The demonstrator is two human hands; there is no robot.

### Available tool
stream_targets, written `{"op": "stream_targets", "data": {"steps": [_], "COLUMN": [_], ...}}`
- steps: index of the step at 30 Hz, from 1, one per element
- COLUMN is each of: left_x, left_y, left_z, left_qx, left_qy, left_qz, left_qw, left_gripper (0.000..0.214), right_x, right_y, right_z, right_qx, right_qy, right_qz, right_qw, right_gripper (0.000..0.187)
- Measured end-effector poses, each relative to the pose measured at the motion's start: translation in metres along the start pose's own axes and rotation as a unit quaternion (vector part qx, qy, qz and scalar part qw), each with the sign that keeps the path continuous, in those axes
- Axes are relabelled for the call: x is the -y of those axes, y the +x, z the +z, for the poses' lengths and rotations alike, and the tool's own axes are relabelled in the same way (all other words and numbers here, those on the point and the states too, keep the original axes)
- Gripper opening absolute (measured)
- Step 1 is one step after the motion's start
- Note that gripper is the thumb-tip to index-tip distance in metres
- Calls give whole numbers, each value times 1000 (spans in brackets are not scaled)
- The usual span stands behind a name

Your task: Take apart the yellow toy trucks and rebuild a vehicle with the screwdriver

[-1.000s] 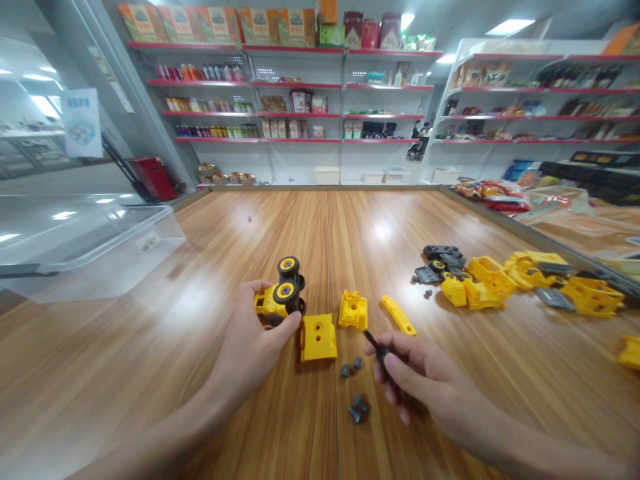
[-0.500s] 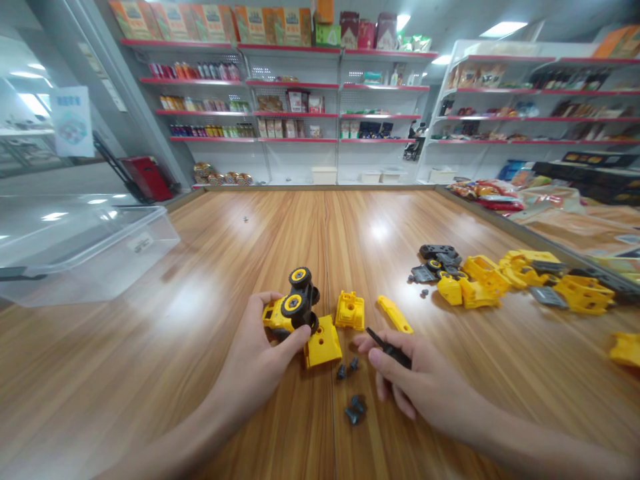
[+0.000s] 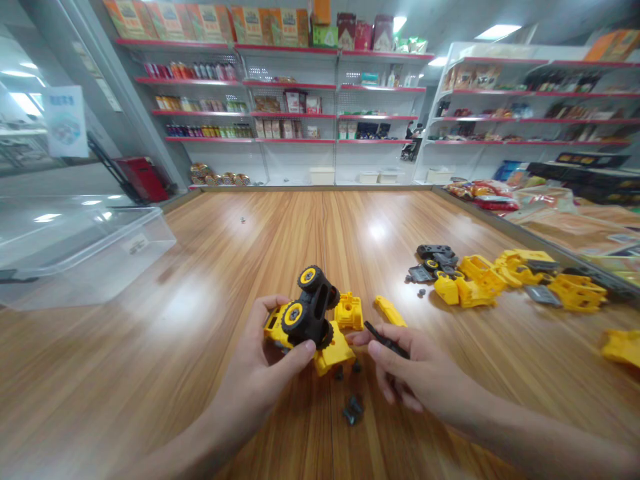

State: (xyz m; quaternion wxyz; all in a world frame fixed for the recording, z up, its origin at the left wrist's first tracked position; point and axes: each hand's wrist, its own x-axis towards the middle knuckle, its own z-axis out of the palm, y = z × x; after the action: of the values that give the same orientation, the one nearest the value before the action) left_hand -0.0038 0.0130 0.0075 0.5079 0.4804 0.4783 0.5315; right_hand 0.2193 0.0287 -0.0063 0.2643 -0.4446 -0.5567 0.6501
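My left hand (image 3: 273, 357) grips a toy truck (image 3: 311, 308) with black chassis and yellow-hubbed wheels, tipped so its underside shows. A yellow panel (image 3: 334, 350) with holes sits against its lower right side; whether it is attached I cannot tell. My right hand (image 3: 413, 360) holds a small black screwdriver (image 3: 386, 340), shaft pointing up and left, apart from the truck. Between the hands and beyond lie a yellow block-shaped part (image 3: 349, 311) and a long yellow arm piece (image 3: 390, 311). Several dark grey toy screws (image 3: 353, 410) lie nearer me, some partly hidden by the panel.
More yellow toy parts (image 3: 480, 280) and a black chassis (image 3: 437, 257) lie to the right on the wooden table (image 3: 200, 400). A clear plastic bin (image 3: 90, 253) stands at left. Bagged goods (image 3: 493, 197) line the right edge; stocked shelves (image 3: 295, 115) rise behind.
My left hand has raised and turned the toy truck slightly to the right. The yellow panel shifted right and tilted, now covering part of the upper screws. My right hand barely moved.
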Motion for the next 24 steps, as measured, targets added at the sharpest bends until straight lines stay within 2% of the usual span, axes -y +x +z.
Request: {"op": "stream_targets", "data": {"steps": [4, 8, 11, 14, 16, 20, 24], "left_x": [-4, -8, -9, -10, -10, -11, -13], "left_y": [-1, -3, -5, -7, -8, -13, -17], "left_z": [-2, -3, -5, -8, -10, -11, -10], "left_qx": [1, 3, 18, 60, 104, 197, 209], "left_qy": [-108, -211, -268, -322, -350, -363, -360], "left_qz": [-8, -18, -52, -102, -125, -148, -146], "left_qw": [994, 977, 962, 939, 923, 898, 897], "left_gripper": [50, 40, 32, 27, 24, 25, 29], "right_x": [-1, -2, -4, -4, -1, 10, 16], "right_y": [-1, -2, -3, -5, -7, -15, -19], "right_z": [-3, -1, 0, 1, 3, 9, 14], "right_qx": [4, 9, -19, -34, -24, 1, 59], "right_qy": [14, 22, -8, -27, -16, -44, -50], "right_qz": [-42, -63, -71, -100, -123, -165, -215], "right_qw": [999, 998, 997, 994, 992, 985, 974], "right_gripper": [37, 34, 32, 31, 36, 34, 57]}}
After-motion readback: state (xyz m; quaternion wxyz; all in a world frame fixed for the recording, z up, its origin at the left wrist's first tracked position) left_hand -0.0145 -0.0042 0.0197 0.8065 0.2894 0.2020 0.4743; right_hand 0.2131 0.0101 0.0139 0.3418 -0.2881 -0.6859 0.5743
